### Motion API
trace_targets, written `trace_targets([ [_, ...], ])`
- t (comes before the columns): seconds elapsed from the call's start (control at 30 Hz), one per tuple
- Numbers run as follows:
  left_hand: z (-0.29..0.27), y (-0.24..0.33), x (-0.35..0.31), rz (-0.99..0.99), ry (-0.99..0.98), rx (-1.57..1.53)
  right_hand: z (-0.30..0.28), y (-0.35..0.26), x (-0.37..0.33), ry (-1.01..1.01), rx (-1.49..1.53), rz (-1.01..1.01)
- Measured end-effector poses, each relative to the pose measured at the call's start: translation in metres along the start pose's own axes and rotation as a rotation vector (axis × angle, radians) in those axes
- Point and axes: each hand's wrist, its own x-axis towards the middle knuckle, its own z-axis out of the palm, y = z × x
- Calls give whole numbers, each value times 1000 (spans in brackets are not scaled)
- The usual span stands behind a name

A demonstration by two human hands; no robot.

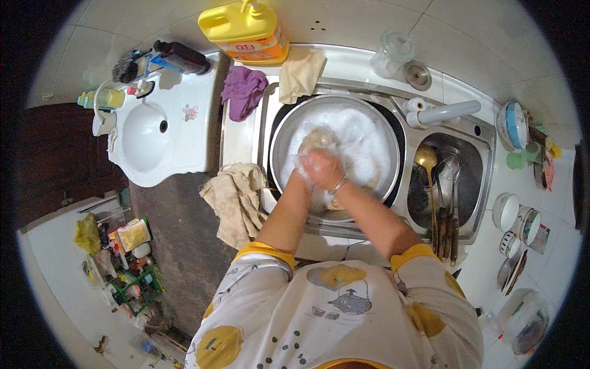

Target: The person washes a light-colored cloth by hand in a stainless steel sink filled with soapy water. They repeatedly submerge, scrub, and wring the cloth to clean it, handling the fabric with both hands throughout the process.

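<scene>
A large round metal basin [284,132] sits in the left sink bowl, filled with water and thick white suds [362,132]. Left of its middle my two hands press together over a wet tan cloth [315,139], which sticks out beyond them, coated in foam. My right hand [323,167] lies on top with its fingers curled round the cloth; a bangle circles that wrist. Tucked against it, my left hand [303,167] is closed on the same cloth, its fingers largely covered by suds and the other hand. Something tan [335,204] shows at the basin's near edge.
Ladles and spatulas [430,160] lie in the right sink bowl, beside a grey faucet [445,112]. A beige towel [233,200], a purple cloth [244,92] and a cream cloth [301,75] drape the rims. Behind stand a yellow jug [249,34] and a glass jar [393,54]. Bowls [506,212] line the right.
</scene>
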Motion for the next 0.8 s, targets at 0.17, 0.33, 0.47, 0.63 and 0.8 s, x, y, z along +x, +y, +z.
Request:
trace_targets([
  [0.17,61,105,-28,-372,355,-213,-30,93,35,-112,-263,212],
  [0.33,23,94,-30,-65,381,137,-35,116,19,294,-342,217],
  [0.47,20,67,-27,105,177,1114,-17,89,-11,-367,-595,-21],
  [0.63,16,93,-22,-6,314,1299,-35,117,4,-390,-539,358],
  [0.8,34,112,-24,113,281,1245,-69,49,29,-452,-538,181],
])
